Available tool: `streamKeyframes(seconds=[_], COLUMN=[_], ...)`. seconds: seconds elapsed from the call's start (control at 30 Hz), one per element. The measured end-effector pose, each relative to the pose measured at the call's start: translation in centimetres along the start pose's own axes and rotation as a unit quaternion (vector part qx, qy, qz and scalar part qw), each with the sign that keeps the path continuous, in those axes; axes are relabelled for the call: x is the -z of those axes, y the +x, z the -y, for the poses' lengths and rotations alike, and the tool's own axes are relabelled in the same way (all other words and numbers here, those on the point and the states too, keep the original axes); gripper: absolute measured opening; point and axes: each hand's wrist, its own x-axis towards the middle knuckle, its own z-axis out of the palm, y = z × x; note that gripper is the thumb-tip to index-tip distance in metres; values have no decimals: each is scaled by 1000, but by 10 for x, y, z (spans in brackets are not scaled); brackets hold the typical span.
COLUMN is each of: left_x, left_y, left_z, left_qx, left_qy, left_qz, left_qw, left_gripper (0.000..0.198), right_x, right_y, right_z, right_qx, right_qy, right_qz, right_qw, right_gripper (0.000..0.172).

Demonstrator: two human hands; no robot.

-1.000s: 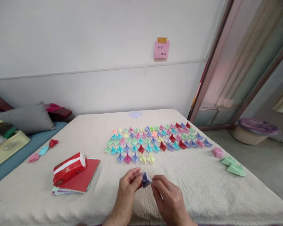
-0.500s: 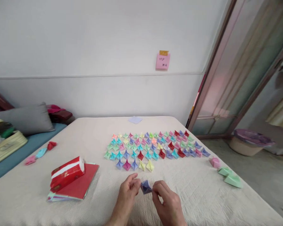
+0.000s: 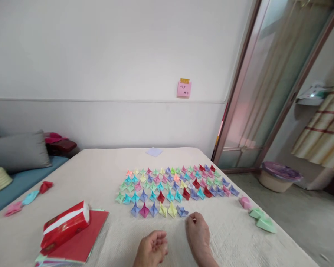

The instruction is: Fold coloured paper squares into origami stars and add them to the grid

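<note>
A small purple folded paper piece [image 3: 182, 211] lies at the right end of the front row of several coloured folded paper pieces [image 3: 172, 183] laid out in rows on the cream-covered table [image 3: 105, 174]. My right hand [image 3: 198, 233] rests just behind and right of that purple piece, fingers loosely bent, holding nothing. My left hand [image 3: 152, 252] hovers near the table's front edge, fingers curled loosely and empty.
A red tissue pack [image 3: 63, 226] sits on a stack of coloured paper sheets [image 3: 78, 246] at front left. Green [image 3: 261, 220] and pink [image 3: 245, 202] folded shapes lie at the right edge. A pale sheet [image 3: 154, 151] lies at the far edge. A basin [image 3: 278, 176] stands on the floor.
The purple folded piece, held between both hands before, now lies at the end of the front row. Both hands have let go and drawn back. The camera has tilted up.
</note>
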Motion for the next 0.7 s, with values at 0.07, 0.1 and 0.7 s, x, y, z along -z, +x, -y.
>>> streamKeyframes(seconds=[0.07,0.1,0.7], left_x=[0,0,-2], left_y=[2,3,9], left_z=[0,0,11], left_qx=[3,8,7], left_qy=[7,8,3], left_qz=[10,8,8], left_qw=[1000,1000,1000], left_gripper=[55,56,48], right_x=[-4,-5,-9], right_y=[-1,-1,4], right_z=[-3,-4,-9], right_qx=[-4,-3,-5], right_qy=[-4,-6,-60], right_qz=[6,8,60], right_qw=[1000,1000,996], right_gripper=[20,24,24])
